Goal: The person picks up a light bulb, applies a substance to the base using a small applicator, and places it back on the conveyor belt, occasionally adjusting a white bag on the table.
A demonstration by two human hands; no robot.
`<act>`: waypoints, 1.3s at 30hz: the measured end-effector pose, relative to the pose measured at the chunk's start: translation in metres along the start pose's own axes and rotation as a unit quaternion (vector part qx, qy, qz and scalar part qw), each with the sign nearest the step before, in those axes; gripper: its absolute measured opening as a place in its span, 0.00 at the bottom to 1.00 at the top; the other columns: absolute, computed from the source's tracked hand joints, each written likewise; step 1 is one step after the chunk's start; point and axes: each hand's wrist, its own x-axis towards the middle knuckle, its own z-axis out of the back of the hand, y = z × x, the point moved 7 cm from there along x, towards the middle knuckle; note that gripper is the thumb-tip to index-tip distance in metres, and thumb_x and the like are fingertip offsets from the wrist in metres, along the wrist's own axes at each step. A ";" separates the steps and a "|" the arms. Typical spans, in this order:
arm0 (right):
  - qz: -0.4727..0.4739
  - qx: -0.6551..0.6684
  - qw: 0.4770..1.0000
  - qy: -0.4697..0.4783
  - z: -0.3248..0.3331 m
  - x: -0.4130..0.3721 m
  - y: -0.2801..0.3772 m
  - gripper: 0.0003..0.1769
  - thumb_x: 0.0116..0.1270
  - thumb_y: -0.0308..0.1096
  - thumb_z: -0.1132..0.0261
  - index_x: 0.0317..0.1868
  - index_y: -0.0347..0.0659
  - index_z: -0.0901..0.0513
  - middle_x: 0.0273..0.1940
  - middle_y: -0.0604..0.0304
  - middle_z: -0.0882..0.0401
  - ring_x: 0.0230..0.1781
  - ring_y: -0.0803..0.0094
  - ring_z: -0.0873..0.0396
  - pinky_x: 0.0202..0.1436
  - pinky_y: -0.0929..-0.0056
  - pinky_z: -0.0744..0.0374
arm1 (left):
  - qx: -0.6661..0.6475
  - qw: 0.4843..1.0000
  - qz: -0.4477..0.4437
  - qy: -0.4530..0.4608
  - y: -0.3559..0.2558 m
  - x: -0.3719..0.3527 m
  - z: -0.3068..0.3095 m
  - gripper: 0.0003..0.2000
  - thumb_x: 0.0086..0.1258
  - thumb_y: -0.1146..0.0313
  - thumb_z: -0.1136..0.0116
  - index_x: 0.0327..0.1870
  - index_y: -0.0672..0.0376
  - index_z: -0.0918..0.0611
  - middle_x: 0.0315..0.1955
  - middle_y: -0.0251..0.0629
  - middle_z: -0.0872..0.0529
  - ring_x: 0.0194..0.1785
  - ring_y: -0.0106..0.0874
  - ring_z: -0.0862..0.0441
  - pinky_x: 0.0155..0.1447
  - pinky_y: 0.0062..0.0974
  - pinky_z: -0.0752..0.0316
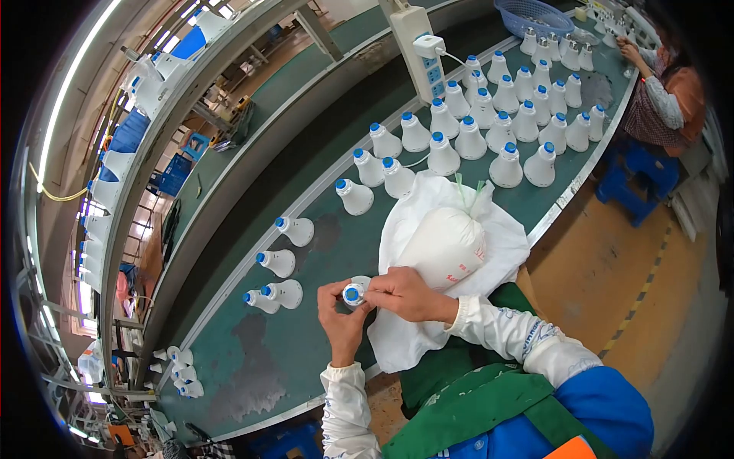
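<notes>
A white bulb housing with a blue top (352, 294) stands upright on the green bench near its front edge. My left hand (342, 321) is closed round its left side. My right hand (409, 294) pinches at its top from the right; anything small between those fingertips is hidden. Beside my right hand lies a full white bag with red print (443, 249), on a white cloth (395, 344). To the left stand several more blue-topped housings (283, 293), and a large group of them (470, 139) fills the bench beyond the bag.
A white power strip (419, 57) is fixed to a post at the bench's far edge. A blue basket (534, 17) sits at the far end. A co-worker (665, 99) is at the right, near a blue stool (638, 180). Shelving with more housings (118, 162) is at left.
</notes>
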 end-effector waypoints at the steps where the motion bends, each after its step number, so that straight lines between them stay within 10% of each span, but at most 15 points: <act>1: -0.008 0.001 1.000 0.001 0.001 0.001 0.001 0.10 0.63 0.39 0.39 0.27 0.43 0.19 0.23 0.57 0.21 0.23 0.59 0.28 0.34 0.64 0.30 | 0.001 1.000 0.000 -0.001 0.000 0.000 0.001 0.21 0.45 0.77 0.28 0.43 0.62 0.21 0.38 0.31 0.23 0.40 0.25 0.26 0.46 0.22 0.29; 39: 0.025 -0.021 0.999 0.019 0.001 -0.001 0.007 0.09 0.62 0.38 0.41 0.29 0.43 0.22 0.22 0.57 0.24 0.21 0.56 0.30 0.36 0.64 0.31 | 0.232 0.964 -0.083 -0.097 -0.028 -0.004 -0.010 0.14 0.48 0.72 0.33 0.33 0.58 0.27 0.33 0.37 0.27 0.38 0.38 0.29 0.44 0.34 0.40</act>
